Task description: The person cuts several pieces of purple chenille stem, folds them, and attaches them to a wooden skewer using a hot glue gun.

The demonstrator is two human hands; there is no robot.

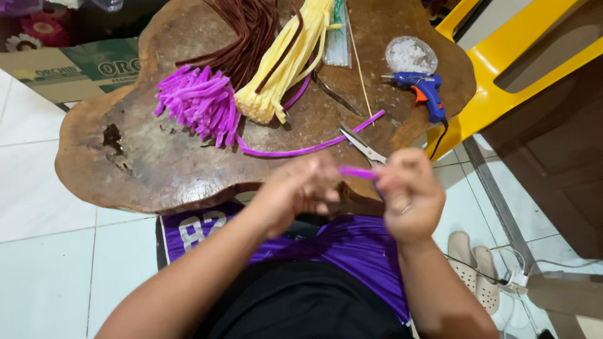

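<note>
Purple fuzzy wire, a short pipe-cleaner piece (357,171), is pinched between both hands just in front of the near edge of the wooden table (151,169), above the lap. The left hand (300,188) is curled shut on one end of the piece, and the right hand (409,191) is clenched on the other end; the exact fingertip contact is blurred and cannot be made out. Just beyond the right hand, at the table's near edge, a pair of scissors (362,144) is laid with its blades apart, and a long purple pipe cleaner (308,149) is stretched beside it. Farther in, a purple bundle (200,103) of cut pieces is heaped left of a yellow bundle (286,59), with a brown bundle (242,37) behind them towards the table's far edge. At the table's right side a blue glue gun (424,91) is rested, its cord hanging over the edge, with a clear dish of white bits (411,55) just behind it. As a judgement, the short piece could be dropped to the tiled floor if the pinch is loosened, since it is held off the table; a knuckle could also be caught on the open scissors so near the right hand, and the hanging cord could be snagged, pulling the glue gun off.
</note>
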